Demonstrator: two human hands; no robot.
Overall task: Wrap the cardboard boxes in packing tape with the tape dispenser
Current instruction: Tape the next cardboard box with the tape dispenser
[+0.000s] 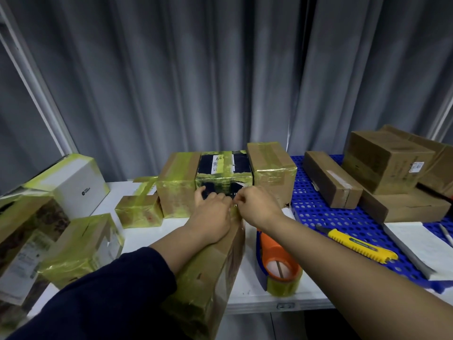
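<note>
Nearest, the long box (208, 271) lies lengthwise on the counter (247, 290), with yellowish tape already over its near end. The dispenser (279, 263) is set down just right of it. At the box's far end the left hand (210, 212) presses down with fingers loosely extended, while the right hand (255, 204) pinches a tape (237, 212) strip at the corner. Beyond and to the left stand wrapped boxes (176, 187). The bare boxes (382, 163) on the blue mat (318, 217) at right look yet to be done.

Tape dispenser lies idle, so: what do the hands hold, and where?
Right hand pinches tape at the near box's far end; left hand only presses the box top.
</note>
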